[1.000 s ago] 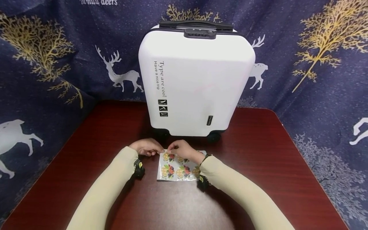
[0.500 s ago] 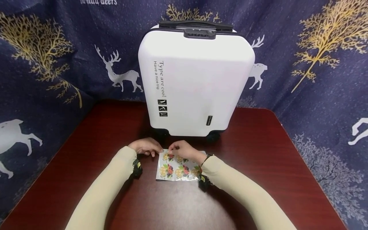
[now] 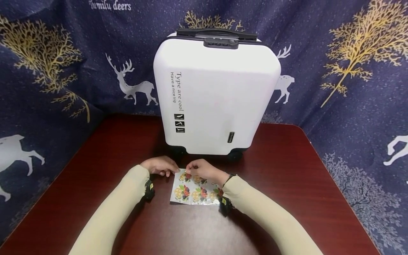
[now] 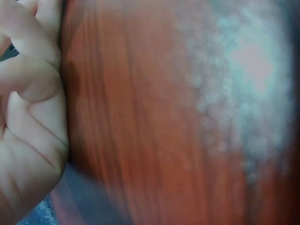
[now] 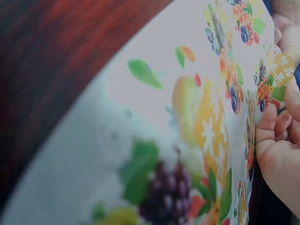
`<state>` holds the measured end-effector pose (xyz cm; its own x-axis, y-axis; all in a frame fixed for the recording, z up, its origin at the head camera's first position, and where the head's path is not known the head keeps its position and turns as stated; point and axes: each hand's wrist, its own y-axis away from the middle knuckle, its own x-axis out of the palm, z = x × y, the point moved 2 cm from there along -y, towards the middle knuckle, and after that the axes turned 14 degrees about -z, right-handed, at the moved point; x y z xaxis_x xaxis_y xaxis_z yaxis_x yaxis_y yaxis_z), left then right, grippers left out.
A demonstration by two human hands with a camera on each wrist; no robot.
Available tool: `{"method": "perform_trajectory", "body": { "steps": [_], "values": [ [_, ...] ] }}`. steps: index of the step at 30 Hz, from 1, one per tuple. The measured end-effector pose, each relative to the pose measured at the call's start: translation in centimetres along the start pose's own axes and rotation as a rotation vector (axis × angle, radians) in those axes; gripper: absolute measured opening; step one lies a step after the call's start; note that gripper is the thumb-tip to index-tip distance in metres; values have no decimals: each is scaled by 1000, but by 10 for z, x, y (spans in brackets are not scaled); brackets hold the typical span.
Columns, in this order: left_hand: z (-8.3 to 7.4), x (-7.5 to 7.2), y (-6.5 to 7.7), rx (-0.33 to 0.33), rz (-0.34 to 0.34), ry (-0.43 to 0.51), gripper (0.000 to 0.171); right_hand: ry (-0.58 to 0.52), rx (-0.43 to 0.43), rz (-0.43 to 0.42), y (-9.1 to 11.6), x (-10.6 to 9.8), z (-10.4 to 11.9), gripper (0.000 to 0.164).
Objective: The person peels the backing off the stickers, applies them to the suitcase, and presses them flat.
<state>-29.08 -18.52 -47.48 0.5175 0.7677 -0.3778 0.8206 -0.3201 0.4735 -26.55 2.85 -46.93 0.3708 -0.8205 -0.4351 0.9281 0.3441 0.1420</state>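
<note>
A white sheet of fruit stickers [image 3: 188,184] lies on the table in front of the suitcase. My left hand [image 3: 162,165] reaches the sheet's far left corner with its thumb side, the other fingers loosely bent; in the left wrist view that hand [image 4: 33,103] shows only along the left edge. Over the far row of stickers, my right hand [image 3: 204,169] has its thumb and index finger together. The right wrist view shows its fingers [image 5: 276,145] pinching a fruit sticker with a yellow label [image 5: 281,70]. My right forearm covers the sheet's right end.
A white suitcase [image 3: 216,102] with black wheels stands upright just behind the hands. The dark red table [image 3: 274,184] reaches back to a blue curtain [image 3: 127,35] printed with deer and trees. A black camera [image 3: 149,189] is strapped under the left wrist.
The sticker sheet and my left hand have shifted slightly to the left. My right hand keeps its pinch near the far row. The head view has tilted up a little.
</note>
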Motion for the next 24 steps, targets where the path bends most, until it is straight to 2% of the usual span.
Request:
{"method": "perform_trajectory", "body": {
  "steps": [18, 24],
  "values": [
    [-1, 0, 0, 6, 9, 18, 16, -12, -1, 3, -2, -4, -7, 20],
    [0, 0, 0, 1, 9, 25, 15, -83, 15, 22, -1, -5, -7, 17]
  ]
}}
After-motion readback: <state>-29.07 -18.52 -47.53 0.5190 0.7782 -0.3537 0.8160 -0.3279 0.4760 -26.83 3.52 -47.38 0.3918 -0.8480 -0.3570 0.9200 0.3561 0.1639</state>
